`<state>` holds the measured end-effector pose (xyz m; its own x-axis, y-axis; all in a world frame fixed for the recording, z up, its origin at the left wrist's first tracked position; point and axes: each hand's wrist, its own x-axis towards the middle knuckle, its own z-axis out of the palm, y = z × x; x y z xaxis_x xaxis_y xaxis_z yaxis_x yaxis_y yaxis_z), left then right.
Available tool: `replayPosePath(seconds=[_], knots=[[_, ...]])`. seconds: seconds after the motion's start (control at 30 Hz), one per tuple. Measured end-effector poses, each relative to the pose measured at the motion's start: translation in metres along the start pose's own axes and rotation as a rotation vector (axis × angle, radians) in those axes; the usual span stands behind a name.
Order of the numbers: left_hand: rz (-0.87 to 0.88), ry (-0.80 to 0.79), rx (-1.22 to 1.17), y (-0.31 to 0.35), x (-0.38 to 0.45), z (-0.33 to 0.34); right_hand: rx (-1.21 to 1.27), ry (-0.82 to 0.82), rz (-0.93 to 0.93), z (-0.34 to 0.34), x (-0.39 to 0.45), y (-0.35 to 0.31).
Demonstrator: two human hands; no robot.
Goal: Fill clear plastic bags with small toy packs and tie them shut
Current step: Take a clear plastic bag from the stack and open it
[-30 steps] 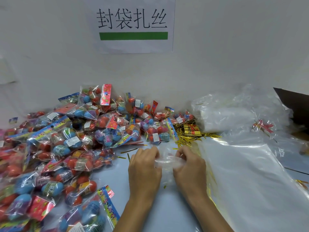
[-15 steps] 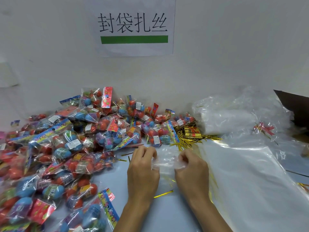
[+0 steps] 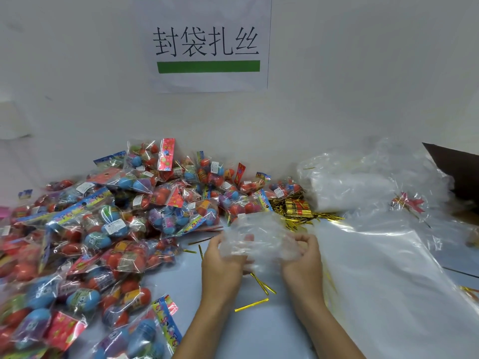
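A pale wall carrying a paper sign (image 3: 208,42) with Chinese characters over a green bar backs a light blue table (image 3: 259,332) in the single head view. The left half of the table is heaped with small toy packs (image 3: 108,224), clear packets of red, blue and purple egg-shaped toys. Toward the back sits a bundle of gold twist ties (image 3: 296,207), with loose ties (image 3: 251,304) scattered on the table near the wrists. To the right lies a flat stack of clear plastic sheeting (image 3: 383,268), and behind it a crumpled pile of more plastic (image 3: 363,177). At the centre, just above the table, the left hand (image 3: 223,263) and right hand (image 3: 303,257) each grasp one side of a single clear plastic bag (image 3: 259,237), fingers curled into the film, the bag crumpled and apparently empty between them. This looks like the opening step: separating the bag's mouth before any filling. The next move likely calls for spreading the mouth wide, then freeing one hand to reach left for a toy pack while the other keeps the mouth open.
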<state>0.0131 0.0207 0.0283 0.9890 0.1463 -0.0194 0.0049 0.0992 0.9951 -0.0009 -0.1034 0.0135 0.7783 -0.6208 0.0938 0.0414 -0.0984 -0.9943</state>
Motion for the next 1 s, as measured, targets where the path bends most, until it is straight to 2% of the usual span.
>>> replayPosePath(seconds=[0.03, 0.1, 0.2, 0.27, 0.37, 0.43, 0.47, 0.7, 0.8, 0.9, 1.0], knots=[[0.013, -0.018, -0.033, 0.0, -0.001, 0.0, -0.018, -0.042, -0.013, 0.002, -0.004, -0.002], [0.123, 0.014, 0.046, 0.0, -0.002, -0.002, -0.128, -0.065, -0.128, 0.004, -0.009, -0.004], [0.323, 0.002, 0.248, 0.001, -0.002, -0.006, -0.285, 0.005, -0.378, 0.003, -0.011, -0.006], [0.42, 0.004, 0.368, 0.0, -0.003, -0.005, -0.261, 0.032, -0.434, 0.003, -0.011, -0.008], [0.508, 0.22, 0.49, 0.0, -0.001, -0.008, -0.215, 0.167, -0.326, -0.003, -0.002, -0.007], [0.476, 0.357, 0.501, 0.002, 0.003, -0.016, -0.161, 0.264, -0.214, -0.01, 0.006, -0.006], [0.462, 0.377, 0.495, 0.004, 0.005, -0.019, -0.145, 0.276, -0.174, -0.012, 0.008, -0.006], [0.45, 0.169, 0.428, 0.001, 0.006, -0.018, -0.139, 0.09, -0.172, -0.005, 0.004, -0.004], [0.532, 0.139, 0.438, 0.0, 0.005, -0.016, -0.15, 0.047, -0.205, -0.003, 0.001, -0.004], [0.629, 0.178, 0.48, -0.001, 0.005, -0.016, -0.11, 0.091, -0.174, -0.004, 0.003, -0.003], [0.579, 0.329, 0.464, -0.003, 0.006, -0.018, -0.084, 0.187, -0.145, -0.008, 0.007, -0.002]])
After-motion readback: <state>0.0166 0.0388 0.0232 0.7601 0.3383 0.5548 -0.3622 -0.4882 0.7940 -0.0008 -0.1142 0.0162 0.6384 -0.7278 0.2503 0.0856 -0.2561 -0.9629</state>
